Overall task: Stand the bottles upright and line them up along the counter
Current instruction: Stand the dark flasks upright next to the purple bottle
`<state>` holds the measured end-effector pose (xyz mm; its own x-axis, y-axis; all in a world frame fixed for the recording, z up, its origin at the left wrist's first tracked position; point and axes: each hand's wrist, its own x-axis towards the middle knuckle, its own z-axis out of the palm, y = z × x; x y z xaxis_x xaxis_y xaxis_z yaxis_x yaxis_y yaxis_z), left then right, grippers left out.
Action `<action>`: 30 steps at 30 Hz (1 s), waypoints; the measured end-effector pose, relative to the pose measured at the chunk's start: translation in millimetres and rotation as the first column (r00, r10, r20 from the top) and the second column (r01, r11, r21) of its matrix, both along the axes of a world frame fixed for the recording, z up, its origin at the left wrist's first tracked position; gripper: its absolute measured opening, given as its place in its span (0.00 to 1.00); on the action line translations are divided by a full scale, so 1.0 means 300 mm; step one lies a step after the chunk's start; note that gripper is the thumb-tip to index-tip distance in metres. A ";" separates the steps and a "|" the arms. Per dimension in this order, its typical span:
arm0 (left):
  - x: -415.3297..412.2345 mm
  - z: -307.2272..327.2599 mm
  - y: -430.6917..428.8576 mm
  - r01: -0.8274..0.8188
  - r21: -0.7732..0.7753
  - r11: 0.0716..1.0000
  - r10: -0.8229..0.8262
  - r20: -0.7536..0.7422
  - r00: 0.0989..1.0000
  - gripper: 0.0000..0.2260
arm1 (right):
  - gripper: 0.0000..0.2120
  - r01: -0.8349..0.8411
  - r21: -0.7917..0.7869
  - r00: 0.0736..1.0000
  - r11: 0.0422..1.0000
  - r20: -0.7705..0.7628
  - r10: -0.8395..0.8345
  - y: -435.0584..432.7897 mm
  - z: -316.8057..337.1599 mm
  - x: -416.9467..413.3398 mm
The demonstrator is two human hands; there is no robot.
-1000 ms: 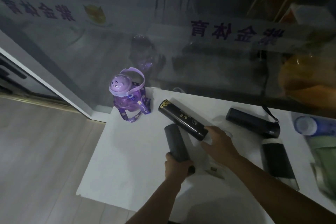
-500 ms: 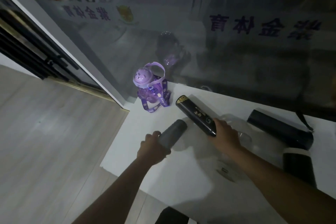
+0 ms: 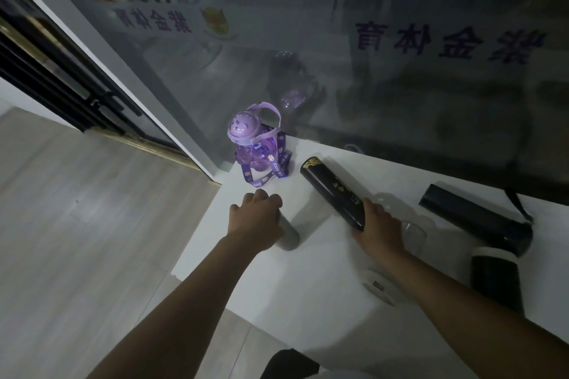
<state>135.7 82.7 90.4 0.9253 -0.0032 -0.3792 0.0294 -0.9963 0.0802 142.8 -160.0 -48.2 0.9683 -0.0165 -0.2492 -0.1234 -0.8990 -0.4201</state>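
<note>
My left hand (image 3: 257, 218) grips the top of a grey bottle (image 3: 288, 237) that stands nearly upright near the left edge of the white counter (image 3: 308, 295). My right hand (image 3: 378, 231) holds the lower end of a black bottle with gold print (image 3: 331, 191), which lies tilted on the counter. A purple cat-lid bottle (image 3: 254, 144) with a strap stands upright at the far left corner. Two more black bottles lie at the right: a long one (image 3: 474, 218) and a white-banded one (image 3: 495, 277). A clear bottle (image 3: 409, 224) lies behind my right hand, partly hidden.
A glass wall (image 3: 369, 55) with purple lettering runs along the counter's far side. Wooden floor (image 3: 77, 224) drops away left of the counter edge. A small clear lid or disc (image 3: 380, 284) lies on the counter below my right wrist.
My left hand has raised the grey bottle from lying flat to nearly upright and moved it left. My right hand stays on the black printed bottle. The view has swung left.
</note>
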 end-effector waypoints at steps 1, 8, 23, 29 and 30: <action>-0.007 -0.005 0.003 -0.015 -0.035 0.999 0.015 -0.002 1.000 0.24 | 0.33 -0.001 0.009 1.000 1.000 0.004 0.001 -0.002 -0.003 0.000; -0.048 -0.020 0.001 -0.092 -0.265 0.960 0.089 -0.024 0.996 0.33 | 0.38 -0.040 -0.022 0.999 0.999 -0.021 0.040 -0.021 -0.011 -0.012; -0.221 -0.068 0.071 -0.362 -0.775 0.518 0.614 0.042 0.788 0.21 | 0.33 -0.018 0.115 0.998 0.993 0.062 0.010 -0.022 0.101 0.020; -0.325 -0.307 0.203 -0.573 -0.605 0.552 0.663 -0.098 0.743 0.25 | 0.33 -0.039 0.236 0.979 0.971 0.206 -0.011 0.092 0.354 0.127; -0.339 -0.334 0.219 -0.578 -0.549 0.604 0.629 -0.117 0.768 0.28 | 0.31 -0.039 0.258 0.980 0.965 0.200 -0.014 0.124 0.391 0.150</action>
